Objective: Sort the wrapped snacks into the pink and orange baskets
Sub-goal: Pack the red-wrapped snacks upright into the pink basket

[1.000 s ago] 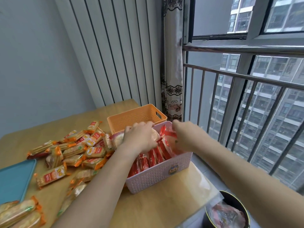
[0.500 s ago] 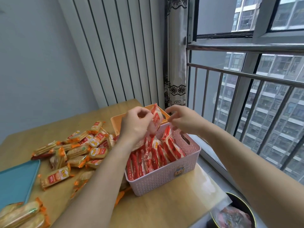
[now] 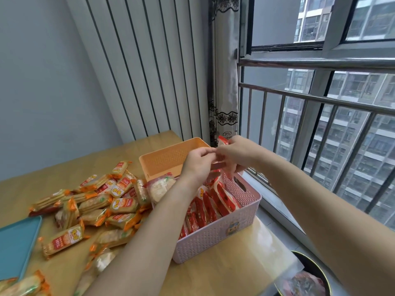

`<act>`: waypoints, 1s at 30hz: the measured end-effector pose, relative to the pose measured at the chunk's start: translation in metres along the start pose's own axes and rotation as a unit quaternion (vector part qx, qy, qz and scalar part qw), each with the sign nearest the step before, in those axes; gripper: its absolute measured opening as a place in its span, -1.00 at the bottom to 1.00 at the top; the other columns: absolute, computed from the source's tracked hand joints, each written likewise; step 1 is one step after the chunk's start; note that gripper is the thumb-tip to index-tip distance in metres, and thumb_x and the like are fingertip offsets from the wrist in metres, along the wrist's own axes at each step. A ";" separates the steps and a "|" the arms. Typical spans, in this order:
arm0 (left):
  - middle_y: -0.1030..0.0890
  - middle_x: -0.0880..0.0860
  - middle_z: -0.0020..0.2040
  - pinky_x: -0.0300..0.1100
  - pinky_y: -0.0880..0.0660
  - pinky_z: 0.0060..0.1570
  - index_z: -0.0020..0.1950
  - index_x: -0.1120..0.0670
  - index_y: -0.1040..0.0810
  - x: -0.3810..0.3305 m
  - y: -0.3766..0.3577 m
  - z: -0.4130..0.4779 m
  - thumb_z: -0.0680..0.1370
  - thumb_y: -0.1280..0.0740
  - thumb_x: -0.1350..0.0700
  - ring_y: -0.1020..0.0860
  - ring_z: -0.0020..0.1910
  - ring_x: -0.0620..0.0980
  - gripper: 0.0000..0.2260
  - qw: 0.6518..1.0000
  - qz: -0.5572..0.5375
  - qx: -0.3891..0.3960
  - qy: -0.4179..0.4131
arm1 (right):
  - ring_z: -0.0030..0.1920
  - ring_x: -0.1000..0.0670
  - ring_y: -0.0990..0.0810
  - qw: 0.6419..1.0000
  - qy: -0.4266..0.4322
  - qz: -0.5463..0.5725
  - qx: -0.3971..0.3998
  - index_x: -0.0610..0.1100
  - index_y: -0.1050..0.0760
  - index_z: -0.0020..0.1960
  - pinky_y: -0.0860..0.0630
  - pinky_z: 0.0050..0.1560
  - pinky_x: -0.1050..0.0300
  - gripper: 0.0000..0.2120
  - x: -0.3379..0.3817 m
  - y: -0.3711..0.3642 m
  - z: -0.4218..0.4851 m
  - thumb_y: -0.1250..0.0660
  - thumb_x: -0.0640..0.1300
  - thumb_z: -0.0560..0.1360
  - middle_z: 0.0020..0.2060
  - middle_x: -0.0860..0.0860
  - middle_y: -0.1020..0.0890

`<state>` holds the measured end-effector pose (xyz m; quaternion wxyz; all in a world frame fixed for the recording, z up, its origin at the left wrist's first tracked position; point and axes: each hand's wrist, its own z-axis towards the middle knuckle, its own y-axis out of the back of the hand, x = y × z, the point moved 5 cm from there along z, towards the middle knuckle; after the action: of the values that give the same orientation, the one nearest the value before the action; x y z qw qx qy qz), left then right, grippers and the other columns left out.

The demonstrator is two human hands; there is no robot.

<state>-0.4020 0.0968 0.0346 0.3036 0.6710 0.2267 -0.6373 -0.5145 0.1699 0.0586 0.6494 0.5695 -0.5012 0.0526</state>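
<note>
Risk, baskets: the pink perforated plastic basket (image 3: pixel 213 238) stands near the 3 o'clock edge of the light wooden table (image 3: pixel 53 167). A hard downward tuck could likely shove it toward the window side.
Risk, wrong bin: the orange perforated plastic basket (image 3: pixel 166 159) touches the pink one at its 11 o'clock. A packet let go too early could drop in there.
Risk, rim: a clear-wrapped round pale cracker (image 3: pixel 161 186) leans at the pink basket's 9 o'clock rim, just beside the left forearm. A sweep could knock it off.
Risk, wrapper: pulling from both ends may tear or slip it.
Hands: the left hand (image 3: pixel 198 165) and right hand (image 3: pixel 237 152) meet, both pinching one red-wrapped snack packet (image 3: pixel 223 139).
Held packet: it is raised between the fingertips. The pink basket's upright red packets (image 3: pixel 215 201) are at 6 o'clock and the orange basket at 9 o'clock.
Unsorted: the heap of orange-wrapped biscuit packets (image 3: pixel 102 201) lies at 8 o'clock, well apart from both hands.
</note>
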 end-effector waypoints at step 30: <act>-0.49 0.08 0.31 0.15 -0.42 0.27 0.36 -0.02 -0.46 0.007 0.066 -0.009 0.58 -0.29 -0.10 -0.43 0.33 0.18 -0.62 0.764 0.636 -0.104 -0.017 | -0.24 -0.08 -0.72 0.980 -0.013 -0.192 0.049 -0.18 -0.56 0.13 -0.71 -0.10 -0.11 -0.73 -0.029 -0.069 0.030 -0.13 -0.14 0.60 -0.08 -0.10 -0.63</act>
<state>-0.3497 0.0553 0.0358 0.7112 0.6146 -0.1924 -0.2819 -0.5025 0.1366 -0.0142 0.6122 0.6870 -0.3874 -0.0559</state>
